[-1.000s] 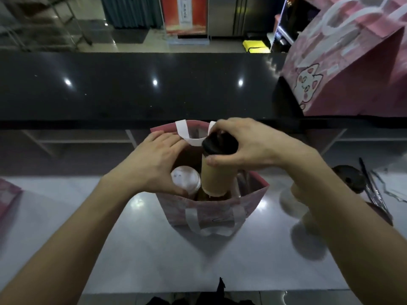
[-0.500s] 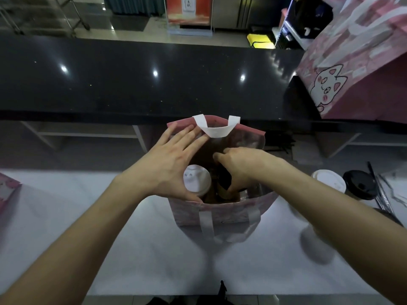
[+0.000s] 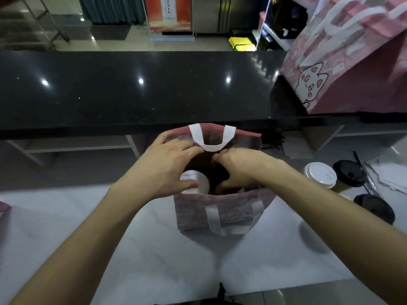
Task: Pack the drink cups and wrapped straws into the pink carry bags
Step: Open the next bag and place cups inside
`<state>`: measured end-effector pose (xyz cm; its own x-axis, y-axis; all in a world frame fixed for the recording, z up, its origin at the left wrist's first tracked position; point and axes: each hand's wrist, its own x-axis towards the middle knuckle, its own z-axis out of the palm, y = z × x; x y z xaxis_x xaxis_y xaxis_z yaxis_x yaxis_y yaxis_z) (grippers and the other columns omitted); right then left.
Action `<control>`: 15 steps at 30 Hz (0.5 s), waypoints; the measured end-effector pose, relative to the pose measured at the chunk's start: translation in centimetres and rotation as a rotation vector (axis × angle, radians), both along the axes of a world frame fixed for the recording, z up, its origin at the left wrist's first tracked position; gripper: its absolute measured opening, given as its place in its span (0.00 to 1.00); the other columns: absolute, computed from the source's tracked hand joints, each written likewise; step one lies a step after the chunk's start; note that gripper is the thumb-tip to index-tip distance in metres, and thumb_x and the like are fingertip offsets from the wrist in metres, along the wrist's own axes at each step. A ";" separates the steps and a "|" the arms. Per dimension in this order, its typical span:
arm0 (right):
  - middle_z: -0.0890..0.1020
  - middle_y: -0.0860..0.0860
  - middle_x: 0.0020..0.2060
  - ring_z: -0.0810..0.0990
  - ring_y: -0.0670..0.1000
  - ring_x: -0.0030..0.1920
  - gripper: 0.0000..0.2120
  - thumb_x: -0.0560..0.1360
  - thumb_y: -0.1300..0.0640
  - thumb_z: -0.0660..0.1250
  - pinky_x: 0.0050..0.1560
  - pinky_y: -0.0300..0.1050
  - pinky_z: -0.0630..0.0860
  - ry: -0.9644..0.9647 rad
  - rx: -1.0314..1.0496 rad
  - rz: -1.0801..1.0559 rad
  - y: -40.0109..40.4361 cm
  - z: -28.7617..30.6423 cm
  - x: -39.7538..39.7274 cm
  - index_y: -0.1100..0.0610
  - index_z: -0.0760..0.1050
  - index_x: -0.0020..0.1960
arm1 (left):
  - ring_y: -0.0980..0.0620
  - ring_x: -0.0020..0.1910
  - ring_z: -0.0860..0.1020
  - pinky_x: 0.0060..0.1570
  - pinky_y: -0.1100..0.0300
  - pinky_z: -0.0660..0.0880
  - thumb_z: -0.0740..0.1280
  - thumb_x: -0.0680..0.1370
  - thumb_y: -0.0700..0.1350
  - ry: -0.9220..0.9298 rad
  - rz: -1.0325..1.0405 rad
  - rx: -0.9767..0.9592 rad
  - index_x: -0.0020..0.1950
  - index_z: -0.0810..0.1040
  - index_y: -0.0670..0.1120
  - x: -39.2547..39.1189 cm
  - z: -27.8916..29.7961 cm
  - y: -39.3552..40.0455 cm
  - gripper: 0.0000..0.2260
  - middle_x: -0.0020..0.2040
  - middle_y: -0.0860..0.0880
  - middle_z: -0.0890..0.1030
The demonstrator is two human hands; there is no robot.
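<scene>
At the bench's middle, the bag point(image 3: 220, 213) stands open. Right hand point(image 3: 239, 170) reaches inside, curled; its hold cannot be told. Left hand point(image 3: 167, 167) lies spread beside a white-lidded cup point(image 3: 198, 182). Remaining cups point(image 3: 320, 176) stand upright toward the right edge, nearer the right hand.

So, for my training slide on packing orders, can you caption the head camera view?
Both hands, left hand and right hand, reach into the open pink carry bag beside a white-lidded cup; three more cups wait alongside.

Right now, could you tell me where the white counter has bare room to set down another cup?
The white counter is bare left of the pink bag, up to the left forearm. The strip in front of the bag is also free. Right of the bag is crowded: a white-lidded cup and black-lidded cups.
</scene>
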<state>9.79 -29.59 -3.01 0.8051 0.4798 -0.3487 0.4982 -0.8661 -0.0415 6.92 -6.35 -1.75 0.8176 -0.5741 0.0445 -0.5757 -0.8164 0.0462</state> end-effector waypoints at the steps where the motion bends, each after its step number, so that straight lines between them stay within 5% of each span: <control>1: 0.83 0.49 0.63 0.82 0.54 0.58 0.28 0.76 0.40 0.76 0.56 0.52 0.82 -0.023 0.059 -0.032 -0.5 1.0 -0.5 0.49 0.76 0.71 | 0.51 0.68 0.80 0.76 0.50 0.70 0.71 0.79 0.67 -0.010 -0.001 -0.007 0.76 0.76 0.59 0.0 0.7 -0.3 0.28 0.69 0.55 0.83; 3: 0.83 0.48 0.58 0.82 0.53 0.56 0.19 0.79 0.42 0.73 0.55 0.54 0.82 -0.065 0.146 -0.092 -2.0 3.1 -1.6 0.49 0.78 0.66 | 0.55 0.49 0.82 0.54 0.56 0.82 0.71 0.80 0.65 -0.004 0.002 -0.018 0.65 0.81 0.60 -0.1 2.6 -1.3 0.17 0.51 0.58 0.84; 5: 0.83 0.46 0.53 0.83 0.51 0.53 0.12 0.80 0.45 0.72 0.53 0.52 0.82 -0.118 0.278 -0.177 -4.3 4.8 -3.0 0.48 0.80 0.60 | 0.56 0.44 0.80 0.46 0.54 0.82 0.70 0.81 0.65 -0.018 -0.020 0.006 0.61 0.82 0.59 -0.2 4.2 -3.3 0.14 0.45 0.59 0.81; 10: 0.87 0.41 0.49 0.84 0.41 0.50 0.08 0.81 0.52 0.74 0.54 0.35 0.79 -0.335 0.606 -0.424 -12.9 6.6 -6.5 0.49 0.85 0.59 | 0.49 0.54 0.83 0.52 0.48 0.81 0.67 0.81 0.67 -0.037 -0.100 0.011 0.65 0.79 0.59 0.0 5.5 -10.4 0.18 0.54 0.57 0.84; 15: 0.86 0.43 0.45 0.84 0.44 0.47 0.04 0.81 0.53 0.72 0.53 0.45 0.81 -0.497 0.581 -0.698 -26.1 2.8 -6.9 0.50 0.84 0.55 | 0.48 0.64 0.80 0.57 0.49 0.79 0.69 0.82 0.66 0.013 -0.113 0.022 0.73 0.76 0.58 0.2 3.9 -18.6 0.23 0.65 0.55 0.82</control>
